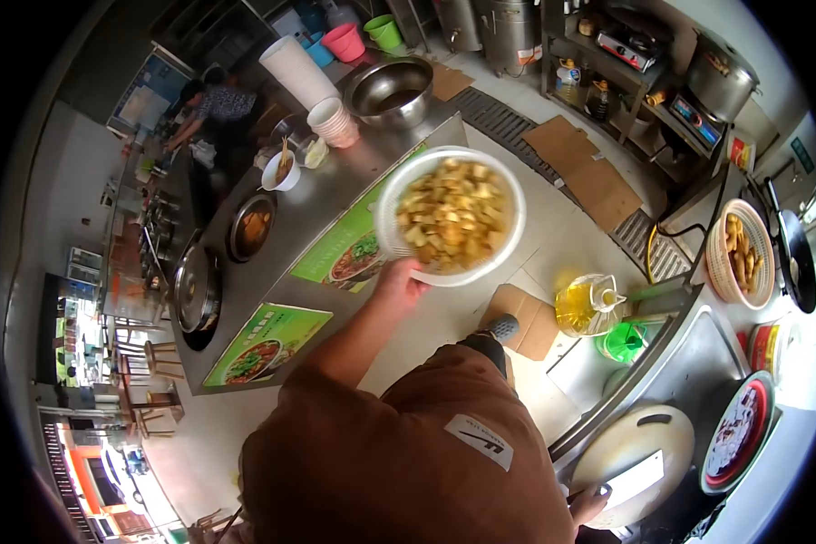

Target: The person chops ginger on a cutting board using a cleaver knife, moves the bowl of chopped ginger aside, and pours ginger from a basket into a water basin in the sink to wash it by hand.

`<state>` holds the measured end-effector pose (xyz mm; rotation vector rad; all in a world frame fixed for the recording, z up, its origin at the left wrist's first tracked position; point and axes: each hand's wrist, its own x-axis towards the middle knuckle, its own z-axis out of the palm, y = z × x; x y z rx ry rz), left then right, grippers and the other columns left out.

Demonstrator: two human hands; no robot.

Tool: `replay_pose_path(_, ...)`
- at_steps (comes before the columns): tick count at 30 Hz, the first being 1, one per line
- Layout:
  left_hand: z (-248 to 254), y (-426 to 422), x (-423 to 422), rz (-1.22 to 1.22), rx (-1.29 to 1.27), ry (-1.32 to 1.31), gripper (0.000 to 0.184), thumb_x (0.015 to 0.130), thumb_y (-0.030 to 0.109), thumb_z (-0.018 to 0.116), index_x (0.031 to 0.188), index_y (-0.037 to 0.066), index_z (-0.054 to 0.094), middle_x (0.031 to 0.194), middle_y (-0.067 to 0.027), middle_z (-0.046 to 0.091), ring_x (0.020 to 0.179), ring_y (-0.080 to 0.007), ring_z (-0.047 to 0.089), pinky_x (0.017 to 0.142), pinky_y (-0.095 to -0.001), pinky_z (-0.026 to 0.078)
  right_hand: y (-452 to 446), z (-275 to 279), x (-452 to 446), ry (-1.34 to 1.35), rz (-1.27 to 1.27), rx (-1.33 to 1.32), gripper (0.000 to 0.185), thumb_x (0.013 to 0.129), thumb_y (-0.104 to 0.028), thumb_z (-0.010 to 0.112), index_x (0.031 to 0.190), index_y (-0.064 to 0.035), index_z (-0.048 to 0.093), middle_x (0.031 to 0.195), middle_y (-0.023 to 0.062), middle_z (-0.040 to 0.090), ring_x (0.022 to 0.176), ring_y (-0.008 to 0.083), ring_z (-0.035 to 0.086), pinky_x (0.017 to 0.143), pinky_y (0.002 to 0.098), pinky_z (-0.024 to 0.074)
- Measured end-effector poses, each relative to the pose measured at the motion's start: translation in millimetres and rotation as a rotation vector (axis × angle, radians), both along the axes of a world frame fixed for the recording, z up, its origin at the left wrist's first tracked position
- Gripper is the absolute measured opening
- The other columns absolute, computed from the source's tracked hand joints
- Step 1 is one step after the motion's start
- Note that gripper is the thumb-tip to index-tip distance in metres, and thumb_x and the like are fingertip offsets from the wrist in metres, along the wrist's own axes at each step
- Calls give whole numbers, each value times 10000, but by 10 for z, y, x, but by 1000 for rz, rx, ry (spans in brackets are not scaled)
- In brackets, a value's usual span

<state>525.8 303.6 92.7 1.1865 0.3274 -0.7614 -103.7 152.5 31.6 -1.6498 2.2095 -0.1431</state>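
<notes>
My left hand (401,286) grips the near rim of a white plastic basket (386,218), holding it in the air in front of me. Cut chunks that look like potato (453,213) fill it. Low on the right, my right hand (591,504) is closed at the handle end of a cleaver (636,478); the handle itself is hidden. The cleaver's pale blade lies over a round cutting board (598,444) on the steel counter.
A steel counter (335,195) at left bears a large metal bowl (390,95) and stacked bowls (333,122). An oil jug (589,306) and cardboard (526,326) are low at right. Another basket (730,272) stands on the right. A person (222,104) works far left.
</notes>
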Motion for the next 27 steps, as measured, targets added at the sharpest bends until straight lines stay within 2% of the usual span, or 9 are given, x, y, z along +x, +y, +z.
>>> replay_pose_path(3, -111, 288, 532, 393, 26, 108, 419, 825, 3, 512, 1244, 8, 491, 1179, -178, 613, 1028, -342, 652, 827, -484, 595, 35, -16, 30, 56, -10, 54, 459, 913, -294, 576, 1274, -10, 566, 1090, 243, 650, 1009, 423, 620, 875, 503, 484)
replay_pose_path(13, -1034, 1416, 2271, 868, -67, 106, 310, 935, 122, 502, 1209, -24, 524, 1152, -172, 635, 1027, -324, 655, 853, -436, 608, -105, -264, 39, 254, -199, 197, 545, 860, -371, 652, 1224, 31, 604, 1097, 239, 676, 990, 377, 649, 871, 470, 499)
replay_pose_path(20, -1028, 1598, 2530, 780, -34, -57, 362, 957, 186, 596, 1288, 58, 531, 1231, -125, 633, 1058, -242, 649, 845, -358, 599, -219, -571, -482, 207, -253, 364, 560, 865, -373, 664, 1250, 27, 590, 1117, 236, 666, 984, 376, 646, 870, 482, 507)
replay_pose_path(22, -1164, 1671, 2581, 720, -105, -94, 430, 954, 255, 594, 1311, 30, 509, 1250, -145, 619, 1078, -256, 640, 844, -355, 598, -162, -526, -225, 176, -425, 278, 582, 798, -397, 742, 1144, 59, 634, 1026, 204, 705, 902, 310, 681, 762, 468, 543)
replay_pose_path(23, -1159, 1691, 2562, 695, -85, -61, 466, 945, 304, 590, 1304, 19, 506, 1247, -157, 615, 1073, -262, 640, 828, -354, 601, -300, -525, -225, 267, -306, 772, 490, 806, -334, 731, 1080, 63, 644, 969, 200, 708, 854, 317, 682, 712, 461, 545)
replay_pose_path(24, -1166, 1688, 2581, 664, -70, -26, 507, 936, 353, 587, 1298, 7, 503, 1244, -169, 611, 1068, -267, 641, 812, -354, 603, -2, -597, -161, 271, -289, 171, 415, 819, -277, 688, 1031, 77, 641, 936, 220, 700, 831, 326, 678, 695, 457, 543)
replay_pose_path(25, -1182, 1654, 2600, 630, -54, 25, 552, 927, 402, 583, 1291, -4, 500, 1241, -181, 607, 1062, -272, 641, 796, -353, 606, -18, -456, 41, -109, -609, 159, 410, 829, -269, 631, 1021, 94, 633, 945, 261, 686, 862, 367, 665, 748, 470, 535)
replay_pose_path(26, -1175, 1654, 2612, 614, -34, 80, 599, 918, 451, 579, 1284, -16, 497, 1238, -193, 603, 1057, -278, 641, 781, -353, 609, 59, -675, -145, 69, -553, 113, 405, 858, -246, 633, 1168, 14, 628, 1028, 208, 703, 914, 299, 701, 754, 426, 554)
replay_pose_path(27, -1223, 1537, 2603, 616, -5, 140, 649, 909, 500, 576, 1277, -27, 493, 1235, -205, 599, 1052, -283, 642, 765, -353, 611, 41, -442, 35, 302, -303, 170, 427, 852, -267, 609, 1176, 11, 609, 1076, 251, 673, 999, 374, 662, 862, 460, 516)
